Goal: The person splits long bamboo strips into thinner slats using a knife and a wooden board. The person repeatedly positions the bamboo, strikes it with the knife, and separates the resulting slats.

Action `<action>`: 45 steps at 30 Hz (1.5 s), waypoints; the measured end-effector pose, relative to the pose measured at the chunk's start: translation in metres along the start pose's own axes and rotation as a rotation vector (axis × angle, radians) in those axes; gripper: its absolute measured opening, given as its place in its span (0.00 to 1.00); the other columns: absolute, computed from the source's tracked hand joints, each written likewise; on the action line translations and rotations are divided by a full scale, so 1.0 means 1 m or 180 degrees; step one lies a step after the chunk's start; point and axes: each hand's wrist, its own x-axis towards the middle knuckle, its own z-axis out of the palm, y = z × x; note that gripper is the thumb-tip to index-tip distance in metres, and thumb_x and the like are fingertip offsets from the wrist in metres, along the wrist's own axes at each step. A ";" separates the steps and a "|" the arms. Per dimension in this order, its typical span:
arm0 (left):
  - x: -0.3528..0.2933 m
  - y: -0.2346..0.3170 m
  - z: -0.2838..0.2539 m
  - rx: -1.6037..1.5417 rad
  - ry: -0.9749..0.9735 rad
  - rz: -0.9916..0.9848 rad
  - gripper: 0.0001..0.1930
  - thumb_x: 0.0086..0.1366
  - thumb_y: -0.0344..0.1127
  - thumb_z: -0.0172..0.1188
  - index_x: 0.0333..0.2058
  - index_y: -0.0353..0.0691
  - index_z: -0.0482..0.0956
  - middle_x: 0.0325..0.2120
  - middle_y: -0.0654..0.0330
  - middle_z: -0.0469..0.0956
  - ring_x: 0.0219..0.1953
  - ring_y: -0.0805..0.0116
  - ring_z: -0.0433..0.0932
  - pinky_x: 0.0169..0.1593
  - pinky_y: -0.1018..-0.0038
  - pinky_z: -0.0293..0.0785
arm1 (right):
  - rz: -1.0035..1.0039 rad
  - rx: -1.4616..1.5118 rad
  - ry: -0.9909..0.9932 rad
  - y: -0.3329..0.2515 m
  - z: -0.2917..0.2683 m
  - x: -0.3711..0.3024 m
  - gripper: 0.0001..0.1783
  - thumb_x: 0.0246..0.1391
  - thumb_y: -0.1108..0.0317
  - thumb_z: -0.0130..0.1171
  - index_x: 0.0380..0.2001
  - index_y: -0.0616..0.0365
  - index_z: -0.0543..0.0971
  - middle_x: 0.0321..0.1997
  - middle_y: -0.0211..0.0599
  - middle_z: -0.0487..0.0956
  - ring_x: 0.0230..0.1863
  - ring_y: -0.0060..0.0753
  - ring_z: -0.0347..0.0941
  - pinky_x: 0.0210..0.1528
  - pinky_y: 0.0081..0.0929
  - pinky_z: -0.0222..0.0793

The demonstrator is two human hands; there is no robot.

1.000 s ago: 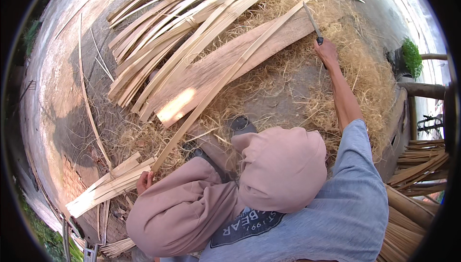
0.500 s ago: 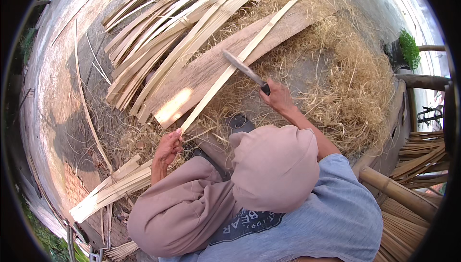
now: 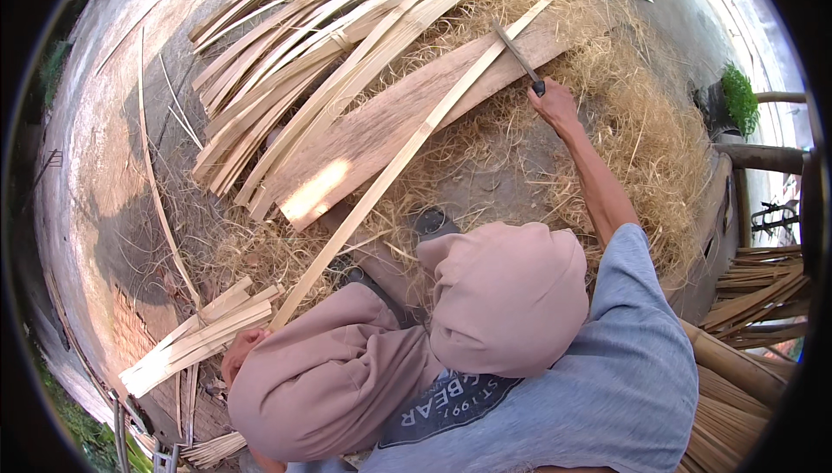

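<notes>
In my right hand (image 3: 556,107), closed round the black handle, is a knife (image 3: 518,52). Its blade lies across the far part of a long pale bamboo strip (image 3: 414,143). That strip runs slantwise over a broad wooden plank (image 3: 364,137), down to my left knee. Beside the knee is my left hand (image 3: 243,350), closed at the near end of the strip; trouser cloth hides most of its fingers. A large bundle of bamboo strips (image 3: 286,83) lies along the plank's left side.
Curly shavings (image 3: 646,139) cover much of the ground, thickest on the right. A smaller stack of pale strips (image 3: 195,343) lies left of my knee. Bamboo poles (image 3: 737,365) and more strips (image 3: 763,291) are at the right, with a green potted plant (image 3: 738,98) farther off.
My right hand has carried the knife away, toward the plank's far end. My left hand has drawn back toward the lower left, beside my knee, with the near end of the strip.
</notes>
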 end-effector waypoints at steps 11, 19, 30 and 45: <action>0.116 0.197 0.164 0.0252 0.0151 0.1316 0.22 0.73 0.53 0.59 0.29 0.40 0.76 0.19 0.69 0.73 0.18 0.82 0.66 0.22 0.81 0.62 | -0.0971 0.0721 -0.1244 -0.147 0.015 -0.162 0.19 0.57 0.54 0.65 0.35 0.60 0.74 0.26 0.55 0.81 0.31 0.62 0.80 0.36 0.52 0.76; 0.060 0.113 0.094 0.0675 -0.0074 0.0683 0.22 0.73 0.53 0.59 0.30 0.37 0.79 0.17 0.68 0.72 0.17 0.79 0.67 0.22 0.78 0.62 | 0.0238 0.0528 -0.0224 -0.002 0.012 0.001 0.22 0.55 0.50 0.62 0.32 0.62 0.79 0.29 0.59 0.82 0.36 0.60 0.82 0.41 0.51 0.76; 0.095 0.142 0.124 0.0236 0.0331 0.0897 0.31 0.70 0.62 0.59 0.20 0.39 0.78 0.11 0.70 0.67 0.14 0.80 0.62 0.19 0.79 0.54 | -0.0354 0.0560 -0.1403 -0.076 0.010 -0.084 0.20 0.60 0.52 0.61 0.36 0.60 0.71 0.26 0.49 0.81 0.31 0.52 0.82 0.34 0.49 0.76; 0.118 0.165 0.186 0.1707 0.2172 0.2446 0.15 0.74 0.43 0.57 0.34 0.35 0.73 0.19 0.47 0.70 0.24 0.50 0.72 0.31 0.58 0.65 | -0.1404 0.0840 -0.1791 -0.190 -0.009 -0.187 0.19 0.58 0.55 0.64 0.38 0.59 0.71 0.34 0.51 0.82 0.35 0.58 0.81 0.37 0.50 0.76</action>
